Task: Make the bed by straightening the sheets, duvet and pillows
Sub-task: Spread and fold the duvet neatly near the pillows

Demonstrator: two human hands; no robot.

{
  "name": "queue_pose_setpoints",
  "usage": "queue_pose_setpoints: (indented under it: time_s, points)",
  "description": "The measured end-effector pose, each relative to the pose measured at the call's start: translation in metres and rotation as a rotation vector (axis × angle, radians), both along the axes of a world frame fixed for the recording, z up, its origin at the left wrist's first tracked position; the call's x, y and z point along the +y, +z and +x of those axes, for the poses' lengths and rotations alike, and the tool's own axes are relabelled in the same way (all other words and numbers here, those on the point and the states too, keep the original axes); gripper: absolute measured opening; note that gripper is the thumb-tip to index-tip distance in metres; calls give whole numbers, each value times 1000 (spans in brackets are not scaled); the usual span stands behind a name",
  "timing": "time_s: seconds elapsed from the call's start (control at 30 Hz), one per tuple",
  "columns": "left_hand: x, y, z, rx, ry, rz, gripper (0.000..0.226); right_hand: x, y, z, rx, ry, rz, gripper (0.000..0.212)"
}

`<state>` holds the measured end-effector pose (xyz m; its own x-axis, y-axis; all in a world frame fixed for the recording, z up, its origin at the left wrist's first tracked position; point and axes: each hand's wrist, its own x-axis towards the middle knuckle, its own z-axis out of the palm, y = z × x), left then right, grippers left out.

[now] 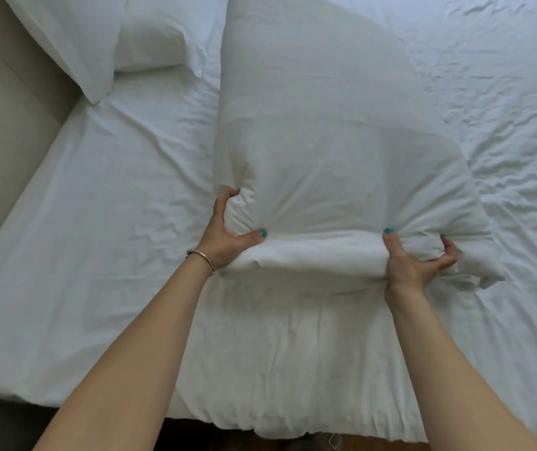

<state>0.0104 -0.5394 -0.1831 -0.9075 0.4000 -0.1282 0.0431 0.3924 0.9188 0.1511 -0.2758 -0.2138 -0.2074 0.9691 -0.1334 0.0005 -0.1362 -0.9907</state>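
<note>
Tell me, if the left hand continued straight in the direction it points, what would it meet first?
Probably only the pillow that the left hand already grips; its length lies directly ahead.

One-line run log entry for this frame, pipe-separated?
step: pillow handling | left hand: grips pillow near edge | right hand: grips same edge | second pillow: at headboard | sheet: wrinkled

A large pillow (pixel 319 151) lies on the bed sheet (pixel 104 242), mid-bed. The left hand (pixel 228 236) grips its near left corner; the right hand (pixel 416 258) grips its near right corner. Two further pillows (pixel 104 37) rest at far left, against the headboard (pixel 3 131). The duvet (pixel 504 92) lies to the right.
</note>
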Motion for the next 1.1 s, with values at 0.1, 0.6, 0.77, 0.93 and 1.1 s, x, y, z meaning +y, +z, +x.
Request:
queue_pose_setpoints:
  time_s: [0.1, 0.6, 0.77, 0.93, 1.1]
  points:
    - [-15, 12, -14, 3, -35, 7, 81, -20, 15, -3, 9, -21, 47, 83]
    - [-243, -8, 78, -174, -117, -137, 89, -272, 25, 144, -336, 195, -311, 97]
    - [-237, 18, 65, -193, -182, -444, 101, -240, 66, 136, -813, 216, -360, 95]
    - [-188, 62, 57, 195, -53, -467, 98, -197, 88, 102, -1067, 384, 210, 84]
    - [-95, 77, 9, 381, -137, -669, 88, -124, 83, 29, -1011, 704, 402, 78]
